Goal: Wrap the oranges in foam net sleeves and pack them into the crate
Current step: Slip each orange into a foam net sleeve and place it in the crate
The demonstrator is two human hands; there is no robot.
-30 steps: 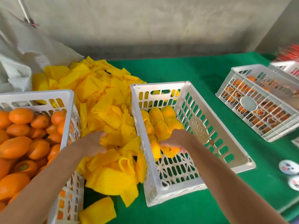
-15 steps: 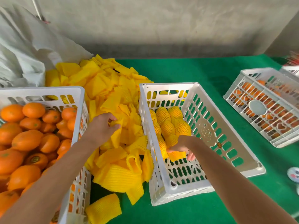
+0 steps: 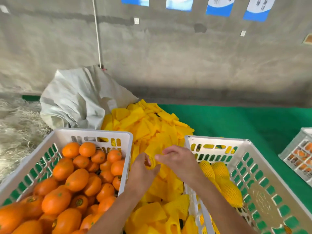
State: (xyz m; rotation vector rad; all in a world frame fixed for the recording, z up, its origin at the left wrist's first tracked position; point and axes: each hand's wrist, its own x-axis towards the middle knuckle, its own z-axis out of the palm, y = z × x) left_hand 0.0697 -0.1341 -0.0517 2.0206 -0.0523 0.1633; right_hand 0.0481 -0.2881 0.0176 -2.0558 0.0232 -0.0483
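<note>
Foam net sleeve (image 3: 152, 163): yellow, small, held at frame centre above the sleeve pile (image 3: 152, 125), between two white crates. Left hand (image 3: 143, 173) and right hand (image 3: 177, 160) both pinch it; half a second ago the left hand alone was at the pile and the right hand was inside the right crate (image 3: 263, 179). Long axis cannot be told, mostly hidden by fingers. Wrapped oranges (image 3: 219, 176): lower right, in right crate. Bare oranges (image 3: 76, 179): left crate (image 3: 94, 134), lower left. Green table (image 3: 236, 120).
</note>
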